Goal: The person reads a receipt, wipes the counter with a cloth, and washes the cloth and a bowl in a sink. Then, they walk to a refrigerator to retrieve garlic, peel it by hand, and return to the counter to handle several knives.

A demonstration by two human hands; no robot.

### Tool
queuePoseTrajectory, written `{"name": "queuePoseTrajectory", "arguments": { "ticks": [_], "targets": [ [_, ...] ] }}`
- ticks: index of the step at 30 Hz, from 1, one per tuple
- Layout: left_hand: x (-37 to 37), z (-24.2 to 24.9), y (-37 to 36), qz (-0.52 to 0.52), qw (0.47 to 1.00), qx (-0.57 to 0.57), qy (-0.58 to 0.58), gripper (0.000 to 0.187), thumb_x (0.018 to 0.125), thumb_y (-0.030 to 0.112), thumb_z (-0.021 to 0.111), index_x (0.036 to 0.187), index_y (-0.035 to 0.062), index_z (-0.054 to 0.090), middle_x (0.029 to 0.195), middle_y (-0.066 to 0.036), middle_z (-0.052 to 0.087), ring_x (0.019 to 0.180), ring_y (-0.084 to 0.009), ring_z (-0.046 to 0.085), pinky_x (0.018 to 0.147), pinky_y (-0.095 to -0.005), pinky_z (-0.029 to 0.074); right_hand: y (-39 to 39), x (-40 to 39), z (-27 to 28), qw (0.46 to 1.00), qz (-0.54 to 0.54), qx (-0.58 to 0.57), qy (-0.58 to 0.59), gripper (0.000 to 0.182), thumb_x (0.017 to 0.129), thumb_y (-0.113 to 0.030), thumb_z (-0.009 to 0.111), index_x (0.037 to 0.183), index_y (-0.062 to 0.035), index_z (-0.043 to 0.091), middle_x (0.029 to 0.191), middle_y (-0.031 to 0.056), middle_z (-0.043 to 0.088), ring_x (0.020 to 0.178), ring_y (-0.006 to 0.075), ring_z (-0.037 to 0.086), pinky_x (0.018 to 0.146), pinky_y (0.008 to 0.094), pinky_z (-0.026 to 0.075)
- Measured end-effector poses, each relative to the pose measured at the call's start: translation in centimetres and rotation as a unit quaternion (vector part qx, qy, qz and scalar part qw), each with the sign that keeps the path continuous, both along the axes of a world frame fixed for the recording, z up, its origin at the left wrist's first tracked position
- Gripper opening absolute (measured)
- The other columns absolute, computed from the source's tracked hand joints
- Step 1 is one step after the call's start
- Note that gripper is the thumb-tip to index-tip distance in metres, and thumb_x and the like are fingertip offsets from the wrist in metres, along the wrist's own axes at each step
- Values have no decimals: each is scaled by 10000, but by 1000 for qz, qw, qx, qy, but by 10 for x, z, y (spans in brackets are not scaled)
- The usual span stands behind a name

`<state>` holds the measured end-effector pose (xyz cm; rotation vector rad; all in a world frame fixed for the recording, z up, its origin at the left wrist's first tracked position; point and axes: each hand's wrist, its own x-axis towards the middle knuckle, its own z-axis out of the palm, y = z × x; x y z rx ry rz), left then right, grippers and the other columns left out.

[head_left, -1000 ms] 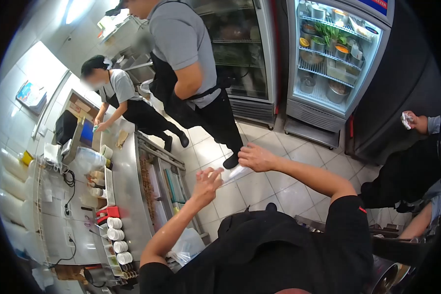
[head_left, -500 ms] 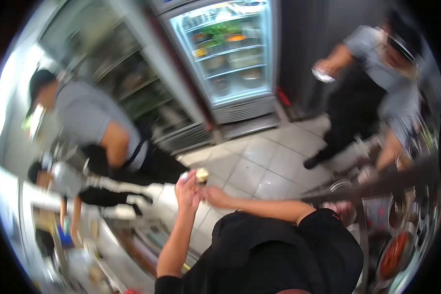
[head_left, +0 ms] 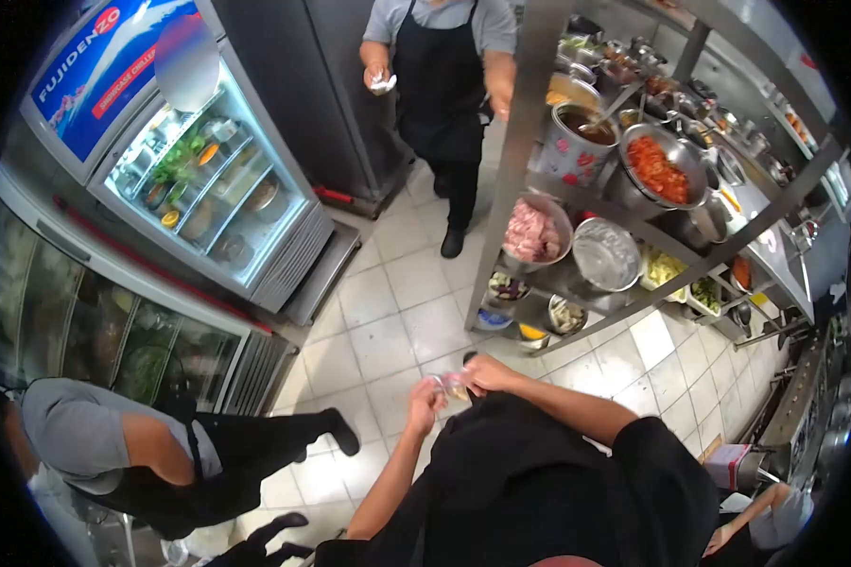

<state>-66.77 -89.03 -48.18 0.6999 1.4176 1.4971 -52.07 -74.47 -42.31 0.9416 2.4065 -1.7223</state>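
Observation:
My left hand and my right hand are close together in front of my black apron, above the tiled floor. Both sets of fingers are closed on a small clear, plastic-looking item stretched between them. It has a pinkish shine with something yellowish in it; its exact kind is too small and blurred to tell. A small dark tip shows just above my right fingers, and I cannot make out what it belongs to.
A steel shelf rack on the right bears a pan of chopped orange-red food, a bowl of pink meat and a steel bowl. Display chillers stand left. Co-workers are ahead, lower left and lower right.
My view has swung right, bringing the rack into full sight and shifting the chillers left. My hands are now lower against the apron, with the clear item spread between them.

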Motion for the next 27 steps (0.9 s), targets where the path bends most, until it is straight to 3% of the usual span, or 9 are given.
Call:
{"name": "queuePoseTrajectory", "arguments": {
  "ticks": [3, 7, 9, 11, 14, 17, 22, 25, 27],
  "targets": [
    [38, 24, 19, -189, 971, -80, -124, 146, 852, 158, 522, 803, 28, 569, 644, -24, 533, 558, -85, 445, 548, -293, 395, -1, 58, 8, 999, -9, -12, -51, 452, 836, -348, 535, 507, -40, 562, 456, 61, 536, 423, 147, 523, 440, 306, 419],
    [86, 16, 21, -402, 912, -49, 63, 242, 834, 246, 563, 801, 8, 591, 670, -37, 576, 649, -107, 516, 603, -286, 421, -21, 107, 3, 995, -38, 86, -17, 429, 815, -405, 546, 586, -52, 629, 534, 87, 590, 516, 195, 579, 521, 358, 451],
    [104, 14, 30, -469, 874, -63, 110, 274, 801, 273, 607, 851, 3, 603, 721, -69, 599, 697, -150, 550, 655, -300, 439, -29, 130, -55, 945, -52, 278, -165, 279, 762, -337, 579, 687, -72, 630, 692, 125, 620, 684, 292, 596, 632, 420, 468],
    [125, 34, 39, -477, 851, -21, 217, 356, 762, 302, 645, 947, 2, 592, 851, -128, 604, 806, -234, 564, 747, -343, 443, -33, 154, -20, 886, -130, 440, -58, 219, 724, -270, 595, 799, -65, 605, 815, 136, 609, 732, 312, 597, 637, 435, 472],
    [176, 55, 70, -451, 805, 104, 371, 584, 699, 392, 684, 1109, 6, 530, 1151, -179, 512, 1111, -357, 430, 921, -395, 379, -36, 189, 22, 929, -168, 306, -121, 204, 721, -236, 586, 790, -46, 611, 790, 152, 617, 728, 326, 604, 636, 448, 477],
    [247, 94, 110, -592, 706, -39, 386, 647, 680, 415, 693, 1153, 13, 510, 1213, -158, 469, 1186, -366, 335, 962, -424, 329, -22, 236, 18, 924, -241, 220, -201, 186, 702, -212, 578, 757, -42, 629, 741, 164, 625, 711, 338, 608, 645, 447, 479],
    [350, 33, 153, -726, 503, 18, 469, 547, 757, 429, 595, 1120, 22, 553, 1183, -165, 489, 1162, -356, 335, 911, -498, 323, 3, 370, -25, 924, -352, 5, -146, 203, 678, -208, 617, 672, -5, 620, 593, 169, 613, 507, 247, 607, 504, 360, 483],
    [419, 49, 177, -734, 507, 53, 448, 518, 775, 412, 582, 1115, 22, 560, 1146, -169, 514, 1153, -351, 346, 897, -483, 327, 5, 451, -5, 954, -278, 111, -23, 179, 703, -183, 629, 677, -6, 617, 567, 132, 608, 465, 185, 586, 467, 311, 470],
    [462, 59, 193, -779, 444, 45, 440, 532, 784, 423, 566, 1138, 26, 547, 1126, -171, 527, 1140, -347, 362, 892, -468, 323, 5, 483, -35, 908, -390, -88, -125, 146, 737, -163, 604, 709, -22, 630, 566, 122, 609, 464, 163, 581, 461, 291, 466]
  ]
}}
